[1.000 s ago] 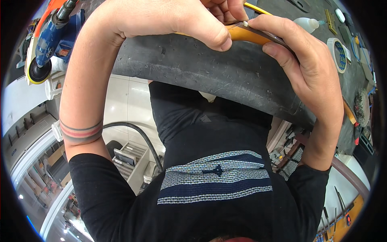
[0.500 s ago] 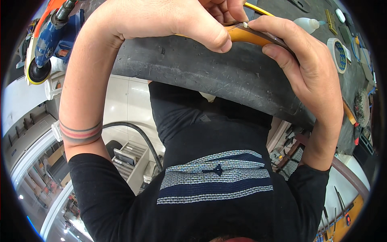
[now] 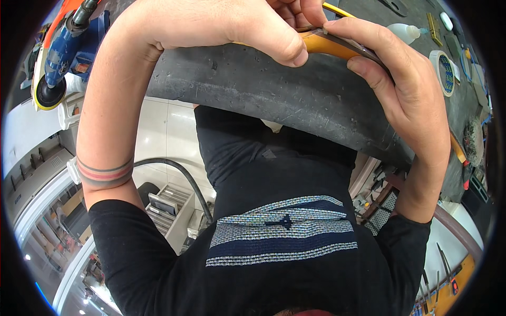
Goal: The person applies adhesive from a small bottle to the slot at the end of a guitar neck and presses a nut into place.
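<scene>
My left hand (image 3: 237,23) arches in from the left over the bench and is closed on a curved, glossy amber piece with a dark strip (image 3: 333,47), its thumb lying along the near side. Other fingertips of this hand curl behind the far side. From the right, my right hand (image 3: 403,71) pinches the same piece, index finger on the dark strip and thumb underneath. Between the fingertips at the top sits a tiny pale bit (image 3: 324,31), mostly covered. The piece's far end is hidden by my left hand.
A dark, scuffed bench edge (image 3: 253,89) runs below my hands. At left is a blue power tool (image 3: 60,60) with a round pad. A tape roll (image 3: 440,73) and a white bottle (image 3: 405,32) stand at right. A black hose (image 3: 182,171) bends below.
Both hands and the amber piece have shifted slightly to the right. The pale bit shows less between the fingertips than before.
</scene>
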Demonstrator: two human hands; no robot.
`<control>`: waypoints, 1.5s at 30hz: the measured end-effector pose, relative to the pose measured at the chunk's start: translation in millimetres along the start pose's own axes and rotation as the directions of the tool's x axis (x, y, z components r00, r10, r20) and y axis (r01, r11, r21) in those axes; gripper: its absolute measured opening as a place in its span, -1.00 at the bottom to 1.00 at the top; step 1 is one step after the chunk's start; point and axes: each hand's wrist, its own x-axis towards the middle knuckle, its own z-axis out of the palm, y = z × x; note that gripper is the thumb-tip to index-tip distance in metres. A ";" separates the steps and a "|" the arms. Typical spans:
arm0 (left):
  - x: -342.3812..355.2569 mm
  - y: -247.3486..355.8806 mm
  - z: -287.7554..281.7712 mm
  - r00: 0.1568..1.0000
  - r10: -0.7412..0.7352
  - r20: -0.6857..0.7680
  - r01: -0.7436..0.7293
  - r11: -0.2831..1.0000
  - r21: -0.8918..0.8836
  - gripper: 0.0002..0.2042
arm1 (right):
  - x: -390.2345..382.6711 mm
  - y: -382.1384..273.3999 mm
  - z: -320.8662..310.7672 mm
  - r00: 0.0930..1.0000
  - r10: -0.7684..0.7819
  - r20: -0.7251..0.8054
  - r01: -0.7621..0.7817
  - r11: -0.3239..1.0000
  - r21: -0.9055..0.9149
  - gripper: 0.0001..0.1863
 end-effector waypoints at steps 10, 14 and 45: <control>-16.7 7.7 20.0 0.990 0.089 -0.113 -0.067 0.981 0.184 -0.70 | 2.7 -5.0 -1.9 1.000 -0.009 -0.006 0.009 0.999 0.041 -0.54; -4.0 -32.8 6.6 0.966 0.260 0.008 -0.245 0.899 0.363 -0.71 | -14.4 -14.9 8.9 0.992 0.126 0.010 -0.125 0.992 -0.026 -0.47; -13.5 -86.6 54.9 0.708 0.703 -0.065 -0.340 0.420 0.841 -0.84 | -6.0 -30.8 53.6 0.988 -0.020 -0.151 -0.008 0.983 -0.184 -0.45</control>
